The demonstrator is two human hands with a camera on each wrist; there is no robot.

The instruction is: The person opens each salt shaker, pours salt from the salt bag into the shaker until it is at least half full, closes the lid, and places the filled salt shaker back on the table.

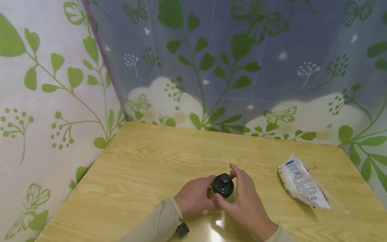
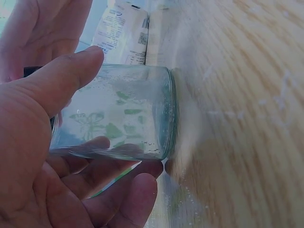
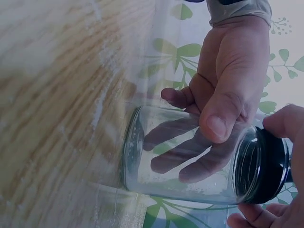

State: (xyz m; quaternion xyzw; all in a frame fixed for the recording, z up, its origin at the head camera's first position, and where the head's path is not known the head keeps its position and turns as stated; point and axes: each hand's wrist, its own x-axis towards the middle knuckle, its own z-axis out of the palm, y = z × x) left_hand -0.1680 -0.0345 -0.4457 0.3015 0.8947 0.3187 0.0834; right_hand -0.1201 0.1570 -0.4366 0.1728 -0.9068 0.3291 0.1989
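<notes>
A clear glass jar [image 2: 128, 114] with a black lid [image 1: 223, 186] stands upright on the table. A raised knob tops the lid. My left hand [image 1: 195, 195] grips the jar's body, its thumb on one side and its fingers around the other; these show through the glass in the right wrist view. My right hand [image 1: 246, 201] holds the lid's rim between thumb and fingers. Seen from the head, the lid and hands hide most of the jar. No contents are visible through the glass [image 3: 147, 161].
A white printed plastic packet [image 1: 302, 185] lies to the right of my right hand. Close to my left sleeve sits a small black object [image 1: 182, 230], partly hidden. Patterned curtains [image 1: 193, 67] hang along the far and left edges of the wooden table [image 1: 145, 161].
</notes>
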